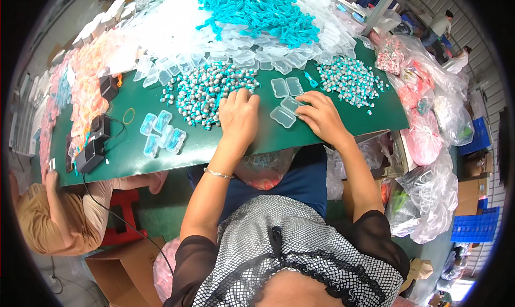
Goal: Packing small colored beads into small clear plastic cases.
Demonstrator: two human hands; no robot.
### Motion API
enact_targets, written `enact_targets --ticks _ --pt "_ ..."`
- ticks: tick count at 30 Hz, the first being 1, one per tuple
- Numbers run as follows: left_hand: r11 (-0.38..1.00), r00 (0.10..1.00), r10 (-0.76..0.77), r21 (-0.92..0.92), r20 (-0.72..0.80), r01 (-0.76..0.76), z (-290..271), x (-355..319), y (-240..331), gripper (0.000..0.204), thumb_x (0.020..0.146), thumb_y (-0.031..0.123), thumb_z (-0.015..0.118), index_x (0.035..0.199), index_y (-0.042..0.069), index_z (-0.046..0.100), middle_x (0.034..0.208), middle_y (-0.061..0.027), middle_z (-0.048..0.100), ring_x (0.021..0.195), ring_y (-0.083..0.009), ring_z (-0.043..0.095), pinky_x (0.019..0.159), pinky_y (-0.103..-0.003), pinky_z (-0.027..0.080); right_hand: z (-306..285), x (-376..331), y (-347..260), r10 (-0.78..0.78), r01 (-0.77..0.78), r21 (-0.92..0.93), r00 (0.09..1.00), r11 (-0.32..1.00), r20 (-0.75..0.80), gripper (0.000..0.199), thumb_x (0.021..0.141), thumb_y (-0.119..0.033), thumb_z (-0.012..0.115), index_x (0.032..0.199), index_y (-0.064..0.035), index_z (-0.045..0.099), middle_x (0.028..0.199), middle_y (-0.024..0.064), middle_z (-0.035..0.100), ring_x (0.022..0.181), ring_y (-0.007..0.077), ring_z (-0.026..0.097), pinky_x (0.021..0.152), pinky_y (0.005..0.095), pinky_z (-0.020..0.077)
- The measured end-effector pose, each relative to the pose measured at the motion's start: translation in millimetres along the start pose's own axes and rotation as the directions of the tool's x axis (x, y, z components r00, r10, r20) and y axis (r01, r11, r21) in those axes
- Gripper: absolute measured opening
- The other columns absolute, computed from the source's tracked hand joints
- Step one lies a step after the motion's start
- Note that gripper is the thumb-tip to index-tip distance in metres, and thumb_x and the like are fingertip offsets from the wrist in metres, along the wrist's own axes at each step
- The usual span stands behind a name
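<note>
No legible text, labels, brands, numbers or signs: nothing readable on the clear plastic boxes, the black devices on the tabletop, or the cardboard carton below; any print there too small or blurred to tell.

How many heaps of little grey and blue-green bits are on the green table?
2. The bigger heap is by the left hand; the smaller heap is past the right hand, farther right. I see no others, but one could be hidden.
</note>
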State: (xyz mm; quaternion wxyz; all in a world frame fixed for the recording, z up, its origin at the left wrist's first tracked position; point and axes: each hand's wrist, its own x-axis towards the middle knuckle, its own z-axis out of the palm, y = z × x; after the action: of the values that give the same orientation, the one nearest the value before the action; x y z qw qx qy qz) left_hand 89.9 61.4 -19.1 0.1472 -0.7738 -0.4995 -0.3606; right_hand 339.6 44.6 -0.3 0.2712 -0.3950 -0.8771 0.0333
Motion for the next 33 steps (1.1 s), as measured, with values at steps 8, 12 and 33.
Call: enact_targets --ticks 8,12,33 --pt "0.969 0.989 -0.033 -0.238 0.146 0.068 -37 -39 -3 0.008 0.080 0.003 0.069 0.086 0.004 0.065 0.091 -0.0097 0.065 0.083 -0.0316 0.063 0.073 -0.041 0.051 6 -5 -58 -0.038 0.002 -0.236 0.989 0.972 -0.144 0.015 0.080 -0.014 0.072 0.094 -0.0116 0.066 0.110 0.0040 0.064 0.115 0.0271 0.057 0.102 0.0516 0.0346" --pt "0.942 0.988 -0.057 -0.320 0.143 0.100 -43 -49 3 0.011 0.079 0.003 0.071 0.088 0.003 0.065 0.091 -0.0105 0.065 0.083 -0.0313 0.063 0.072 -0.040 0.051 24 -12 -81 0.031 -0.067 -0.274 0.990 0.959 -0.134 0.014 0.079 -0.016 0.073 0.090 -0.0115 0.065 0.089 0.0034 0.060 0.098 0.0243 0.059 0.099 0.0491 0.0357" --pt "0.603 0.848 -0.376 -0.596 0.373 0.530 -31 -42 32 0.014 0.081 0.007 0.072 0.094 0.004 0.067 0.085 -0.0138 0.065 0.079 -0.0342 0.064 0.070 -0.042 0.052 9 -7 -17 0.217 -0.249 -0.112 0.946 0.962 -0.241 0.014 0.080 -0.005 0.072 0.093 -0.0081 0.070 0.086 0.0044 0.066 0.086 0.0233 0.063 0.077 0.0379 0.0471"
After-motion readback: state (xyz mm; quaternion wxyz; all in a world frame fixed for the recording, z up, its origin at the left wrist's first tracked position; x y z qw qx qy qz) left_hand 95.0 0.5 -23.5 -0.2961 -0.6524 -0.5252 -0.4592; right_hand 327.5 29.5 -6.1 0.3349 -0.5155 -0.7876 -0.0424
